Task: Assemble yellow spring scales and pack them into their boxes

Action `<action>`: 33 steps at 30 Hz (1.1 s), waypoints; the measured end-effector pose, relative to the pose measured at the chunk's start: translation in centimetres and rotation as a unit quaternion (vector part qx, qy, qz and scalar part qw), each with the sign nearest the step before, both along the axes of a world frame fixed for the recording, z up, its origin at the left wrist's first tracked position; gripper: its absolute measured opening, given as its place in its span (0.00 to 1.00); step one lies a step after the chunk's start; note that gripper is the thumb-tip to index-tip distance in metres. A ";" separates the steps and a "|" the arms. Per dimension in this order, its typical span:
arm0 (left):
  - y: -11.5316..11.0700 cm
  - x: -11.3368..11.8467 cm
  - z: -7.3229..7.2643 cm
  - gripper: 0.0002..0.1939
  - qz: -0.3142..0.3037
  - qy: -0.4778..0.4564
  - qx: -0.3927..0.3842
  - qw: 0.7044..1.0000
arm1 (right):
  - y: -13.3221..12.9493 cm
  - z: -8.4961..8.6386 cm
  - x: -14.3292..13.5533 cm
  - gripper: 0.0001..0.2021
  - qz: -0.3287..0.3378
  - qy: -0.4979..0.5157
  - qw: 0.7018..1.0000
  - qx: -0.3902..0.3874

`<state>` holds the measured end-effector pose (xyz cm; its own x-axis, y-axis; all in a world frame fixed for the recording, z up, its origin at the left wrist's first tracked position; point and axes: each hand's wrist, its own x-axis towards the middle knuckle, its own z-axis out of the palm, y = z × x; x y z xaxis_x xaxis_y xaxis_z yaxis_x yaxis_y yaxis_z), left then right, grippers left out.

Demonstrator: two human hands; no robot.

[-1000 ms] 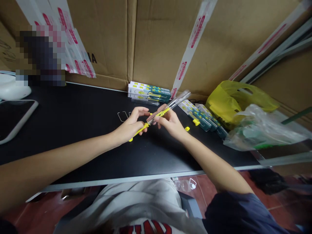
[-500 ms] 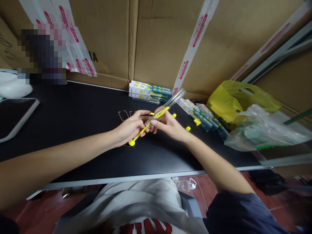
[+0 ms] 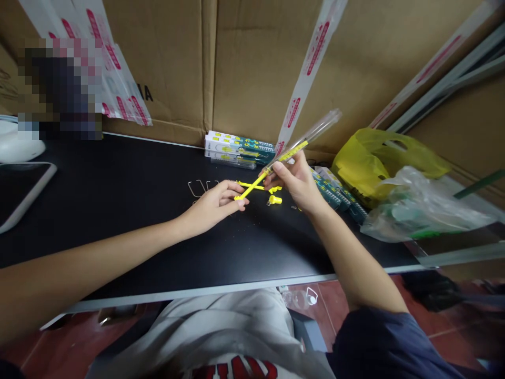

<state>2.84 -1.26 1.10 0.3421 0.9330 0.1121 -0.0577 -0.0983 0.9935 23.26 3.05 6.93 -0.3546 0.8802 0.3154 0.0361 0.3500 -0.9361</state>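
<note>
A yellow plunger-like rod runs up into a clear plastic tube; together they look like a tubular spring scale, slanting up to the right above the black table. My right hand is closed around the lower part of the tube. The fingers of my left hand pinch the rod's lower yellow end. Just beyond the hands, another yellow rod lies on the table. A small yellow cap rests between my hands. Bent wire hooks lie beyond my left hand, partly covered by it.
Printed cartons stand against the cardboard wall, with more cartons at the right. Farther right are a yellow plastic bag and a clear bag. A phone-like device lies far left. The table's pale front edge runs near my body.
The tube and rod have moved up and right with my right hand. More of the rod shows below the tube. My left hand has shifted to the rod's lower end.
</note>
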 end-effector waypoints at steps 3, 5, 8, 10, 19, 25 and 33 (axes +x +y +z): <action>-0.1 -0.1 -0.2 0.16 0.002 0.028 0.016 0.999 | 0.1 0.1 0.2 0.25 0.001 -0.008 1.000 0.002; -0.2 -0.1 -0.1 0.16 0.005 0.045 0.020 0.999 | 0.1 0.0 0.3 0.25 0.003 -0.013 1.000 0.002; -0.1 -0.2 0.0 0.18 0.002 0.068 0.025 0.997 | 0.4 0.0 0.4 0.26 -0.009 -0.013 1.000 0.005; -0.1 -0.3 -0.1 0.18 0.005 0.093 0.030 0.995 | 0.6 0.1 0.7 0.26 -0.020 -0.011 1.000 0.008; 0.1 -0.5 -0.3 0.09 0.030 0.114 0.048 0.992 | 0.9 0.4 1.1 0.26 -0.032 -0.009 0.999 0.011; -0.1 0.0 0.3 0.10 0.023 0.064 -0.031 0.997 | 0.7 0.3 0.9 0.26 -0.029 -0.003 1.000 0.005; -0.4 0.2 0.7 0.11 -0.023 -0.050 -0.190 0.980 | 0.3 0.8 0.9 0.23 -0.035 -0.013 0.999 0.011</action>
